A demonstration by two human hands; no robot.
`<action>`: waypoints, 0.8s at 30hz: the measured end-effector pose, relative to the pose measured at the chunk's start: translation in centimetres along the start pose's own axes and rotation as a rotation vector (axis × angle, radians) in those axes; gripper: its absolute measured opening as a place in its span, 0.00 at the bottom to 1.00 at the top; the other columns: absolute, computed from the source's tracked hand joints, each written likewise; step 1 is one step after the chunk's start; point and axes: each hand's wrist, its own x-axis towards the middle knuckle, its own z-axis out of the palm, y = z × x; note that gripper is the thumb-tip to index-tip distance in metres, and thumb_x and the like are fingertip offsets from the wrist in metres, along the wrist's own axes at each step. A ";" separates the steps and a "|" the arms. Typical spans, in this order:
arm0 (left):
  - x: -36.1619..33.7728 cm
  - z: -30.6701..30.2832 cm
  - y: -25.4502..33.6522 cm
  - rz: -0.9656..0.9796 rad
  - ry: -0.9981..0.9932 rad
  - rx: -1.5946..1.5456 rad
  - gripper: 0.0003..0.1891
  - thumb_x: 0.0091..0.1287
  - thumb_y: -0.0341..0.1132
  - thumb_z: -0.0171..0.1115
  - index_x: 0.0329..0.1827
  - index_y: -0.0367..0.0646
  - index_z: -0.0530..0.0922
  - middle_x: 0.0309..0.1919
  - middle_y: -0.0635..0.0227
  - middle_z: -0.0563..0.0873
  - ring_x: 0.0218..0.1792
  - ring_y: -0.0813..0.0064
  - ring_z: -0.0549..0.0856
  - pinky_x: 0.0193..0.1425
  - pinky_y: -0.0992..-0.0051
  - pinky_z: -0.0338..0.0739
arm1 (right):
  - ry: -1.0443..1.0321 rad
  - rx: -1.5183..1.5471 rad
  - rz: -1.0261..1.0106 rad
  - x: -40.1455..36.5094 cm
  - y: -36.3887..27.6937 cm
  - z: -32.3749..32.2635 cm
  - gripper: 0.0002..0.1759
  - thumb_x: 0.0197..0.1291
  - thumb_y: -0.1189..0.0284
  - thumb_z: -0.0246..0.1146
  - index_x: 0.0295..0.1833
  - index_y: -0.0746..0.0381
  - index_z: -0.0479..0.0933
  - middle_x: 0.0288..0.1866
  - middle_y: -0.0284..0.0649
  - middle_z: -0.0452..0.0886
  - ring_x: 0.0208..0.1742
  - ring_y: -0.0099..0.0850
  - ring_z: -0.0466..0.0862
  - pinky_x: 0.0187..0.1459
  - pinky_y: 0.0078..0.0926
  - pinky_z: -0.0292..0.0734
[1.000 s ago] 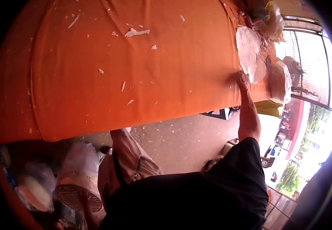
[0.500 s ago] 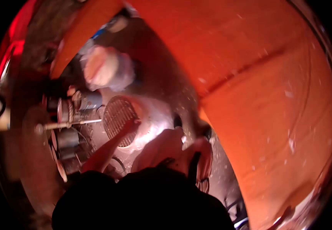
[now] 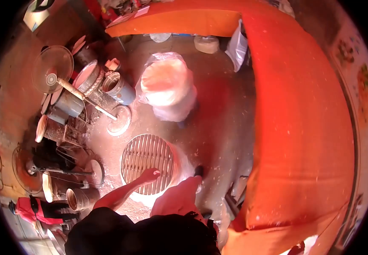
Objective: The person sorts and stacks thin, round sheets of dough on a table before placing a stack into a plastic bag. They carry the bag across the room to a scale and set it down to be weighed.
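My left hand is over the near part of a round slatted grate, its fingers curled closed with nothing visible in them. Whether it touches the slats I cannot tell. The grate forms the top of a pale, round object beside my leg. Beyond it, a bulky round bundle in clear plastic stands on the floor. My right hand does not show.
Standing fans, a blue-grey bucket and several metal pots line the left side. A large orange cloth-covered surface runs along the right. A person in red is at the lower left.
The view has turned and become sharper. The bundle and grate now appear farther right, and more fans, pots and the person in red have come into view. My left hand remains over the grate.
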 end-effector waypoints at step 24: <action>27.3 -17.2 12.9 -0.303 0.276 -0.501 0.15 0.58 0.44 0.63 0.44 0.45 0.83 0.36 0.60 0.87 0.41 0.67 0.86 0.46 0.68 0.79 | -0.479 -0.186 -0.557 41.0 -60.4 7.0 0.42 0.47 0.72 0.71 0.68 0.67 0.60 0.64 0.54 0.70 0.57 0.44 0.76 0.54 0.32 0.75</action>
